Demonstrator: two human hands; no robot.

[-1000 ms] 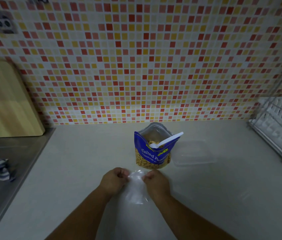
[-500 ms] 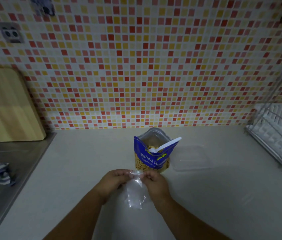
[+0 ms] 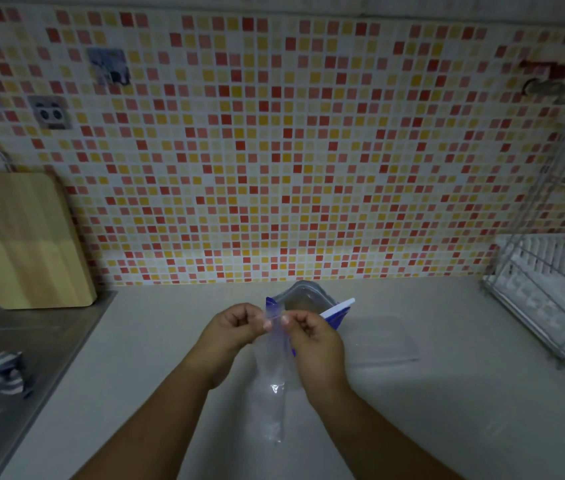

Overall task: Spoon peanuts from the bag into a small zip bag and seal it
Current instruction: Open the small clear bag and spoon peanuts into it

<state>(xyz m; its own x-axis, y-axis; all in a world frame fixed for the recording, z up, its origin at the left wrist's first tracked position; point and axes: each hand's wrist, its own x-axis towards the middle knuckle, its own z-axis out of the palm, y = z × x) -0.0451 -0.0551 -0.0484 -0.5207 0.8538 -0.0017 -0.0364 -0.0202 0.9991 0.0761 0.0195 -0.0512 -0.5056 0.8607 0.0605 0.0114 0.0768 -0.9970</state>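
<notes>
Clear, limp plastic: the small zip bag (image 3: 271,393) hangs upright over the counter (image 3: 447,410), left hand (image 3: 236,327) and right hand (image 3: 312,337) each pinching one side of its top strip, likely to peel the mouth apart for filling. Just behind stands the glossy blue peanut bag (image 3: 308,301), mouth open, a white spoon (image 3: 338,306) propped inside, handy for scooping.

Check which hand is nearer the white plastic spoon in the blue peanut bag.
Right. The right hand sits just below-left of the white plastic spoon; the left hand is farther left, across the clear zip bag.
</notes>
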